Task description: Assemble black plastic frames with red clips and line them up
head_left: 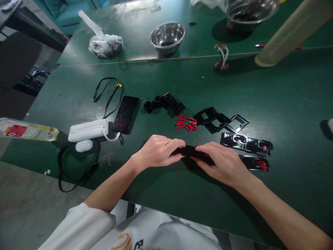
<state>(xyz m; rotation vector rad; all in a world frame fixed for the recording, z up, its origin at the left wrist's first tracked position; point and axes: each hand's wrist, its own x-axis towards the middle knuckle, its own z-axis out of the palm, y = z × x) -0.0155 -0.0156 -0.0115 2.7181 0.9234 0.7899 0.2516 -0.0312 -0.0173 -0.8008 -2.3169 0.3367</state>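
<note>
No words can be read for sure. The white shirt (pixel 158 231) has big curly orange letters (pixel 123 242), but the bottom edge cuts them off. The bottle (pixel 53 134) has a red label (pixel 16 130) with tiny, blurry marks. The tan tube (pixel 275 50) has faint, pale writing (pixel 288 41), too dim to read.

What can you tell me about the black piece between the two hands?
The black piece looks long, narrow and dark all over, perhaps plastic; its finer parts are too dark and covered to make out. It runs roughly sideways, seemingly held just above the green table. The left hand pinches one side and the right hand the other, fingers and thumbs hiding much of it.
</note>
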